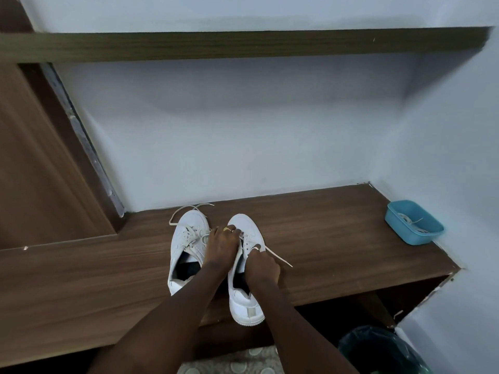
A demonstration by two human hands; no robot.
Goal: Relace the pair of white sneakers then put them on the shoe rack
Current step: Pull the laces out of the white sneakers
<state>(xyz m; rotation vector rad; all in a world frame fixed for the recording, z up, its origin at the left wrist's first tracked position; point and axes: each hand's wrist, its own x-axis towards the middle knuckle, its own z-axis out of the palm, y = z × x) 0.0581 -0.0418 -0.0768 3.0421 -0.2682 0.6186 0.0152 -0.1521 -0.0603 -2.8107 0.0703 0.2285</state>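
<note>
- Two white sneakers side by side on the wooden shelf (337, 238), toes toward the wall, heels toward the person.
- Right sneaker (244, 268): heel hangs slightly past the shelf's front edge. Both hands are on its lacing area.
- Left hand (220, 245): fingers curled down over the eyelets and tongue, pressed onto the shoe; gold ring visible. Can't tell exactly which lace strand it grips.
- Right hand (263, 265): closed, fingers pinching the lace (278, 257) at the shoe's right side; ring on one finger. Free lace end runs off to the right and lies on the shelf.
- Left sneaker (186, 247): just beside the right one, partly laced, untouched. Its loose lace ends (186, 209) loop out past the toe toward the wall.
- Blue plastic tray (414, 222) sits at the shelf's far right end by the side wall, well apart from the shoes; white laces inside it.
- Second wooden shelf (243, 45) runs across the wall above.
- Green-lined bin (383, 349) on the floor below right.
- Patterned mat (243, 360) under the arms.
</note>
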